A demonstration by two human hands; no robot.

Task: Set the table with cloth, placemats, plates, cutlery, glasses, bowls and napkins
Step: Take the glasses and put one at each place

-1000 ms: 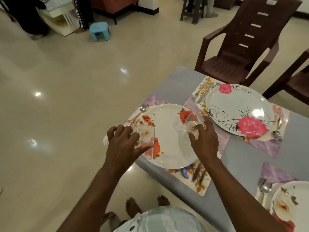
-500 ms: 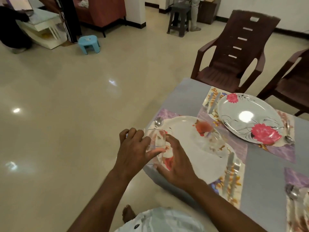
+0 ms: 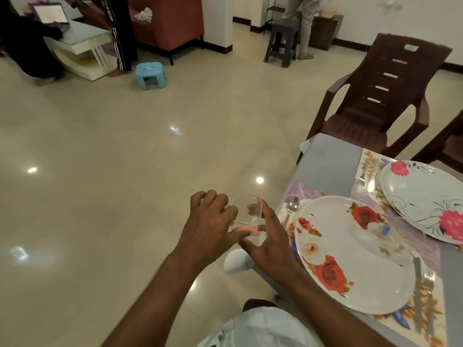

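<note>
While the left grip (image 3: 209, 227) is clamping a clear glass (image 3: 246, 216) off the tabletop (image 3: 325, 166) edge, I'm seeing the right grip (image 3: 269, 242) pinching its near side. Second glass (image 3: 387, 240) is lying on the rose plate (image 3: 350, 251).

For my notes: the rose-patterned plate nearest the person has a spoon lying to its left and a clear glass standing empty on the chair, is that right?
Not quite. In the head view the clear glass is on the rose-patterned plate, not on the chair. The spoon does lie to the plate's left.
</note>
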